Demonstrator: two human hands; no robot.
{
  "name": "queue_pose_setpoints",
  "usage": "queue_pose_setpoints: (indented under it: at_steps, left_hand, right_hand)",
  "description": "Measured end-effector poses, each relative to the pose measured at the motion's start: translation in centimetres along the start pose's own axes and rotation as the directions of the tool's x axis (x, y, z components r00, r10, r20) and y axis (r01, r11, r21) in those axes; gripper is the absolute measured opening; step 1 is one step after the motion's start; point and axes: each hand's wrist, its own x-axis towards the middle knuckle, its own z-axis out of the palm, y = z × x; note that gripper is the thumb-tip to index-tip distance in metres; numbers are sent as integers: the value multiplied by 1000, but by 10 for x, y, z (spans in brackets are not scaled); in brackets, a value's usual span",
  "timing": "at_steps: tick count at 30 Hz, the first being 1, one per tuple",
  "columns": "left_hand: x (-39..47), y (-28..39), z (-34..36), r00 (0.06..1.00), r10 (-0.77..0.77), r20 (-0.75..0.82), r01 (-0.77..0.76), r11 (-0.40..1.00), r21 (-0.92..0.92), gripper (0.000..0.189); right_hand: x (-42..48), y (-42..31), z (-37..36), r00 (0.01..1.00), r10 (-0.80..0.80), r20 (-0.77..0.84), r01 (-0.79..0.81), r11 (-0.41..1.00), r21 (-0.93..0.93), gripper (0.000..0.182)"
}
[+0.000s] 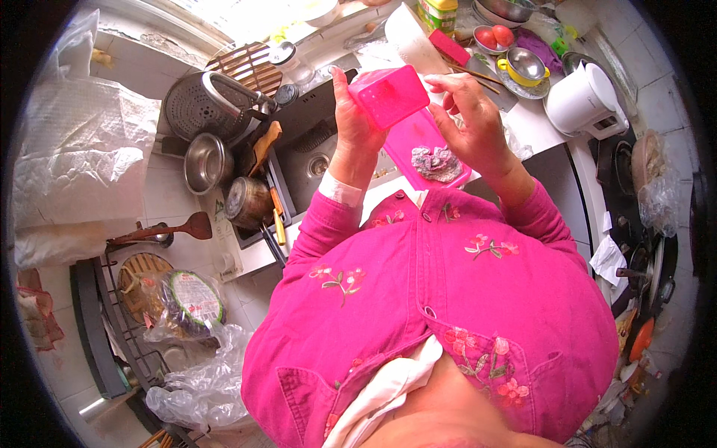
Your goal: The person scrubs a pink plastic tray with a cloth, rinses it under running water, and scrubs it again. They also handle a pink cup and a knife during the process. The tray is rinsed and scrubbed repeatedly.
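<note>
A bright pink plastic box (389,98) is held up over the sink edge, tilted so one flat face shows. My left hand (358,126) grips it from the left side, thumb pointing up. Just to its right is my right hand (473,115), its fingers bent and apart, with nothing seen between them. Whether its fingertips touch the box is hard to tell. Below the two hands lies a long pink tray or board (406,151). On its near end sits a crumpled, patterned cloth (437,163).
Left of my hands is a dark sink (305,173) with a curved faucet (224,92). A steel bowl (208,163) and a small pot (246,200) stand at its left. To the right are a white electric kettle (585,101), a yellow-handled bowl (524,66) and chopsticks (484,81).
</note>
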Motion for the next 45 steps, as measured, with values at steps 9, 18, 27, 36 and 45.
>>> queue_pose_setpoints:
  at_steps: [9, 18, 27, 36, 45]
  left_hand:
    - [-4, 4, -14, 999, -5, 53, 5, 1000, -5, 81]
    - [-6, 3, -33, 972, -55, 230, 116, 958, -262, 53]
    - [-9, 0, -34, 959, -98, 265, 190, 918, -348, 47]
    - [-6, -1, -59, 957, -136, 257, 218, 919, -327, 64]
    - [-38, 0, -100, 987, -158, 16, 152, 908, -391, 51]
  right_hand:
    - [-12, 7, 10, 995, 46, 92, -41, 998, -54, 30]
    - [-15, 3, 11, 990, 99, 103, -100, 995, 2, 28]
    - [-18, 0, 11, 987, 106, 124, -108, 994, 14, 25]
    - [-28, 27, 17, 984, 75, 163, -66, 996, -61, 11]
    - [-21, 193, 14, 915, 403, 2, -373, 849, -375, 22]
